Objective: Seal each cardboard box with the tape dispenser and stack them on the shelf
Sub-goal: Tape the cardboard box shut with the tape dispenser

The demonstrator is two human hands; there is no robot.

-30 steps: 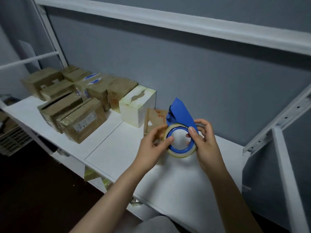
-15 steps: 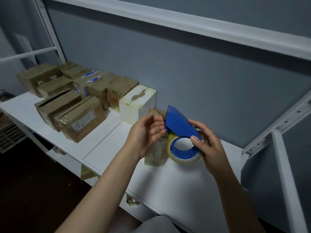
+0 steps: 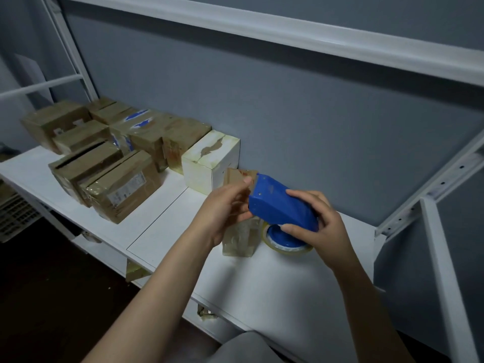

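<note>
A: What's the place like?

B: A white shelf (image 3: 162,231) on a white metal frame against a grey-blue wall (image 3: 314,113). Brown cardboard boxes (image 3: 104,163) crowd its left end, a white box (image 3: 209,162) beside them.

A: And the hands?

B: The right hand (image 3: 318,226) is clamped around the blue tape dispenser (image 3: 281,208), just above the shelf. The left hand (image 3: 226,209) pinches the top of a small upright box (image 3: 239,231) beside it, fingers closed.

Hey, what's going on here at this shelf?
A person is sealing boxes. The right hand holds the blue tape dispenser against a small tape-wrapped box standing on the white shelf, while the left hand pinches near the dispenser's front end. Other brown boxes and a white box line the shelf to the left.
</note>
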